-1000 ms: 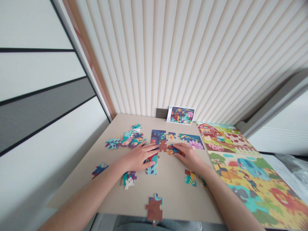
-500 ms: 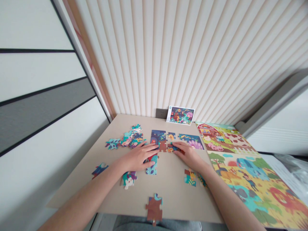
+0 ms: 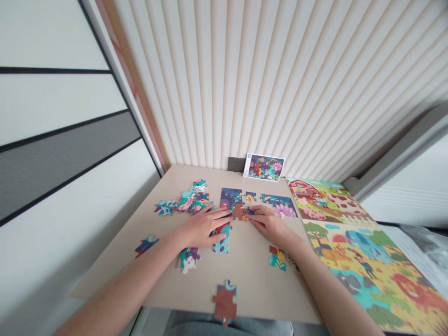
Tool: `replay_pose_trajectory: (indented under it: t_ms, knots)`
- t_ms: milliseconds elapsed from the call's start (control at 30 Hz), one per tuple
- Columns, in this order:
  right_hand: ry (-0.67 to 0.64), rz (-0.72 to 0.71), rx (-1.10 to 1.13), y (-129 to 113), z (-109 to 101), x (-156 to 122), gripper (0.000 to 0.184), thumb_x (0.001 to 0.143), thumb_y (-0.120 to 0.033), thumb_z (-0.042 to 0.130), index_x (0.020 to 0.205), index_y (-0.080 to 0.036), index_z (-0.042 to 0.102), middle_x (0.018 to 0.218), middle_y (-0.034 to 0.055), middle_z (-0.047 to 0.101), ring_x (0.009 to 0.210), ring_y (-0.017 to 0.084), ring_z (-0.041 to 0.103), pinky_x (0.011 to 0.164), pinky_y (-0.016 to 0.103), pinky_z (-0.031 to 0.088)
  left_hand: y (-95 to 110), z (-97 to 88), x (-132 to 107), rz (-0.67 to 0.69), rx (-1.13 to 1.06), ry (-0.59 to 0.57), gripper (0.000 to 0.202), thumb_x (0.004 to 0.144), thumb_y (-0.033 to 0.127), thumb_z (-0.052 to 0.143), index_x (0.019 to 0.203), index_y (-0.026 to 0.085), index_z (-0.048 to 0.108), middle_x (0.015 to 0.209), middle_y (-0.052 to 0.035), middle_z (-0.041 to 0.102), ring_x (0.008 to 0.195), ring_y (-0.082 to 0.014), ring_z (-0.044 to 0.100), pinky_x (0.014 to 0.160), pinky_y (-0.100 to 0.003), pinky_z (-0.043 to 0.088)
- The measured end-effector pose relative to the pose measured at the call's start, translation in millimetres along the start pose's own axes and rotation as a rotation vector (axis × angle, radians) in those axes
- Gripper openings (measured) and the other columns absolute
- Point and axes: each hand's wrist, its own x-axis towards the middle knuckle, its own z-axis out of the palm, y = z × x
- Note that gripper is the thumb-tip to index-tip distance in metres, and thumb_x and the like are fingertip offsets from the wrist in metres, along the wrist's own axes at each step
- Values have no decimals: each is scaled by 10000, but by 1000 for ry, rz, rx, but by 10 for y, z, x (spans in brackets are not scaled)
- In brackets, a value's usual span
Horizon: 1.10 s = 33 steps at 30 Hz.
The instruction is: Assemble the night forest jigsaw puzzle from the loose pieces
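Note:
My left hand lies flat with fingers stretched over the joined puzzle section, partly hiding it. Under its thumb side shows a lower blue and red strip of that section. My right hand has its fingers closed on a small dark-blue and orange puzzle piece, mostly covered, against the right side of the brown piece. Just above it lies a piece with a yellow moon-like shape. To the right is a joined section with a purple peacock-like tail.
Loose pieces form a pile at the left. Others lie nearer: a blue one, a white-animal one, a brown one over the front edge, a colourful one. A picture card leans on the wall; finished puzzles lie right.
My right hand has shifted slightly left, bringing the small piece closer against the brown piece. My left hand stays in place on the section. The view has shifted slightly.

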Motion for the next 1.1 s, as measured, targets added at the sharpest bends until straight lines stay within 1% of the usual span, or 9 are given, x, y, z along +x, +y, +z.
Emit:
replay_pose_trajectory:
  t_ms: [167,300,467,533,600,700,767,867,1100]
  knots:
    - [-15,4,-76,-40,-34,0,273,1040,-232,519,1153,-275,764,1338,98,645,1218,253,633,1048,445,522,1,-7,1,-2,1,-15,579,1019,504,518,1557,305,438,1636,-59,404,1519,-254,369,1275,-482,185]
    - [-3,-18,-144,-115,-53,18,243,1031,-253,538,1166,-262,740,1336,110,662,1279,279,598,1104,506,455,5,-13,2,2,-5,-8,588,1018,504,520,1567,319,420,1639,-55,397,1517,-260,373,1272,-491,193]
    - [-51,-30,-100,-166,-53,16,263,1040,-285,536,1237,-304,708,1373,77,664,1281,249,610,1155,514,400,8,-20,0,-5,-7,-7,587,1019,500,524,1571,335,410,1642,-47,393,1519,-255,371,1271,-490,199]
    - [-30,8,-65,-132,-93,-4,303,1040,-306,531,1308,-312,673,1407,77,643,1316,250,590,1164,513,399,5,-26,-2,2,-14,1,591,1014,504,532,1570,344,410,1639,-40,400,1519,-257,371,1274,-490,195]
    - [53,91,-36,-57,-186,-43,332,1036,-322,525,1341,-298,654,1417,91,629,1330,263,580,1137,498,441,1,-33,-3,7,-18,2,600,1010,507,540,1573,354,402,1637,-35,404,1524,-260,362,1279,-494,186]
    - [158,227,0,96,-402,-150,272,1016,-342,545,1207,-267,722,1297,102,684,1208,279,656,1040,465,526,-6,-37,-2,7,-17,-2,602,1010,509,541,1575,358,396,1639,-32,401,1525,-257,361,1282,-495,181]
    - [112,264,8,188,-536,-244,244,995,-359,583,1144,-256,746,1213,98,718,1129,285,689,1005,467,545,-8,-33,-1,1,-12,-11,593,1014,513,532,1571,353,405,1638,-38,403,1523,-254,364,1282,-499,186]
    - [22,285,-30,273,-623,-372,274,952,-380,651,1177,-260,750,1207,99,731,1137,311,689,1010,502,542,-9,-25,0,-9,-3,-5,578,1016,513,528,1560,343,428,1633,-41,413,1534,-261,341,1280,-508,200]
    - [-69,267,-114,305,-465,-443,482,867,-458,757,1311,-278,705,1318,109,695,1259,348,621,1100,545,475,-16,-37,2,-8,-9,39,560,1023,509,521,1549,332,451,1619,-54,435,1525,-274,354,1270,-516,249]
